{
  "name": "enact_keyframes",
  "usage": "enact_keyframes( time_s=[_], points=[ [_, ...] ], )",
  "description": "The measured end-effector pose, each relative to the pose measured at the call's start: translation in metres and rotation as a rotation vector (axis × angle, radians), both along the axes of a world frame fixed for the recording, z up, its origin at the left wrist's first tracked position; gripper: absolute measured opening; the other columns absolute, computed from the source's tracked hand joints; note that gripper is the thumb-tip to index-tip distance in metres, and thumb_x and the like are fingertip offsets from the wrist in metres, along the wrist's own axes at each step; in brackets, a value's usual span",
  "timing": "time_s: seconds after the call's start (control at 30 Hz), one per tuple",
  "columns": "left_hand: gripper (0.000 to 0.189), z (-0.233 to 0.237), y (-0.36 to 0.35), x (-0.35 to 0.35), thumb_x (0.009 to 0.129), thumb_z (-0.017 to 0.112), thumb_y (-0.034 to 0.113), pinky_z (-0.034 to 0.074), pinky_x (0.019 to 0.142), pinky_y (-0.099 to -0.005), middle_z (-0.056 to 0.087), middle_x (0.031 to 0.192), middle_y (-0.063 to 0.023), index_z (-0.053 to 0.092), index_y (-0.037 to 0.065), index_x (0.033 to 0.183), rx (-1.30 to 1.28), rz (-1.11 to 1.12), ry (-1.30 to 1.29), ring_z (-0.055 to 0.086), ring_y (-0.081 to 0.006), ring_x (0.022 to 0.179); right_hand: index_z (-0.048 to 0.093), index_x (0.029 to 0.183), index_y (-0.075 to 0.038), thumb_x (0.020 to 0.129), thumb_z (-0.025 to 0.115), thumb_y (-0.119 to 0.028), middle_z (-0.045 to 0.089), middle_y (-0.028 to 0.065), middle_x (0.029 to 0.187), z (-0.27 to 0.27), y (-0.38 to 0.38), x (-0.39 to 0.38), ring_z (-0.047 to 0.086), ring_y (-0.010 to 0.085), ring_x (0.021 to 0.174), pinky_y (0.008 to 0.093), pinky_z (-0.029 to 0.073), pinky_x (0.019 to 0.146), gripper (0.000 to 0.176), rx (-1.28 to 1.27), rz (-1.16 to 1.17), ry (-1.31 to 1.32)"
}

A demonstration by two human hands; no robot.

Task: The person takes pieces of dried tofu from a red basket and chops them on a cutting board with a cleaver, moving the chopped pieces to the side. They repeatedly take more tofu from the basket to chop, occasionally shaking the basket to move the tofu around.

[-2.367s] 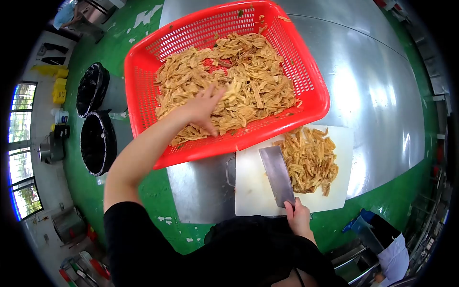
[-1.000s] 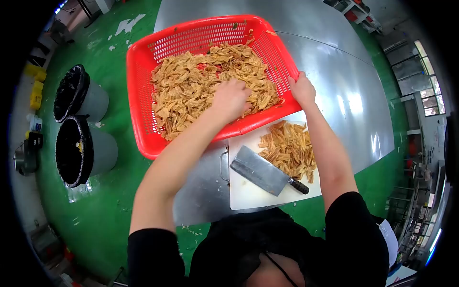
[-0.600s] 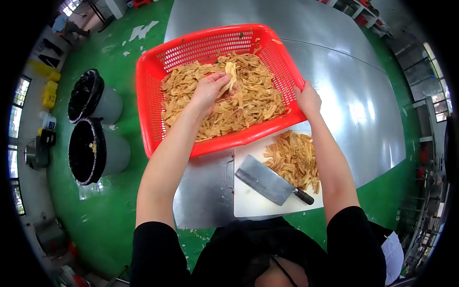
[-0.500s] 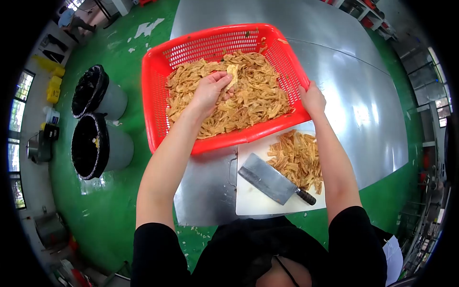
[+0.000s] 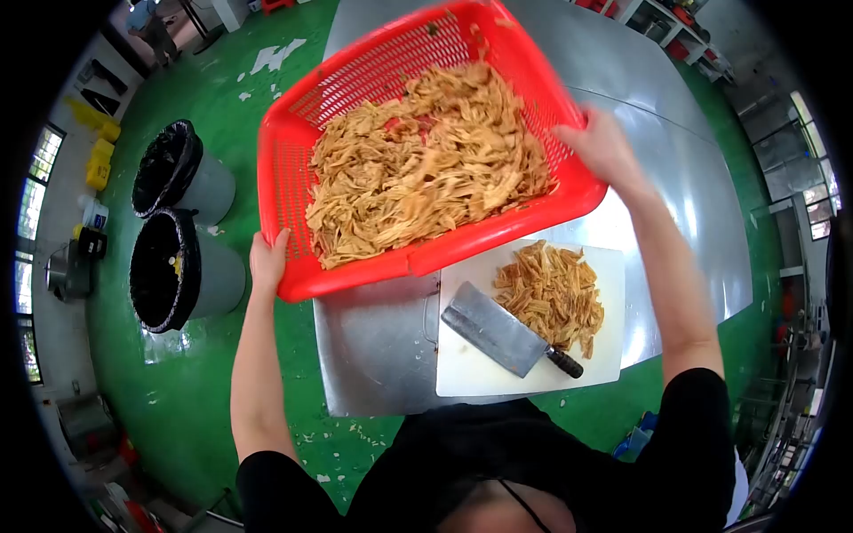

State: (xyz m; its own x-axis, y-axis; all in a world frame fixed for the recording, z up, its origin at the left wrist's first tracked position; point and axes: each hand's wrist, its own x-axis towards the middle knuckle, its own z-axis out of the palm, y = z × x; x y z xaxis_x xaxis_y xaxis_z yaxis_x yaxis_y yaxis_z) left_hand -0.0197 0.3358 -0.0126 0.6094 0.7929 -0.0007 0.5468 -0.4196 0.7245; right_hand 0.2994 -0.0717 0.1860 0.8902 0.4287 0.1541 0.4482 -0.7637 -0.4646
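Note:
A red plastic basket [image 5: 348, 282] with perforated walls holds a mass of yellow-brown, ragged food strips [image 5: 426, 169], whose exact kind I cannot make out. My left hand [image 5: 268, 262] is closed on the basket's near left corner, thumb on top of the rim. On the right side, my right hand [image 5: 606, 153] grips the rim, slightly blurred. The basket sits askew, its right end farther from me. Nearer to me, a white cutting board [image 5: 475, 377] carries a smaller pile of similar strips [image 5: 551, 298] and a cleaver [image 5: 498, 329] with a dark handle.
The steel table [image 5: 364, 355] lies under the board and basket. Two grey bins [image 5: 213, 275] with black liners stand on the green floor [image 5: 187, 382] to the left. A person [image 5: 153, 31] is at the far left. Shelves [image 5: 675, 35] stand at the back right.
My left hand has left the strips, let go of a pale piece, and taken hold of the basket's left corner. The basket has turned, its right end moving away with my right hand.

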Motion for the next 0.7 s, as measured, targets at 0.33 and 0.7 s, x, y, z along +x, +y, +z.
enact_keyframes(
  time_s=[0.33, 0.7],
  points=[
    [0.041, 0.035, -0.035, 0.018, 0.087, 0.06, 0.035, 0.047, 0.074, -0.041, 0.064, 0.089, -0.0234, 0.056, -0.005, 0.096, -0.019, -0.045, -0.048, 0.063, -0.0341, 0.084, 0.061, 0.1, 0.005, 0.075, 0.068, -0.025, 0.067, 0.0195, 0.085, -0.042, -0.041, 0.014, 0.067, 0.0289, 0.079, 0.0374, 0.051, 0.072, 0.039, -0.015, -0.092, 0.168],
    [0.04, 0.018, -0.032, 0.013, 0.087, 0.062, 0.035, 0.049, 0.07, -0.0339, 0.067, 0.088, -0.0167, 0.059, -0.003, 0.098, -0.065, 0.022, -0.04, 0.064, -0.0209, 0.077, 0.06, 0.1, 0.007, 0.076, 0.068, -0.021, 0.067, 0.0219, 0.092, 0.01, -0.018, -0.005, 0.067, 0.0302, 0.083, 0.0386, 0.051, 0.076, 0.038, 0.026, 0.037, 0.02]
  ],
)
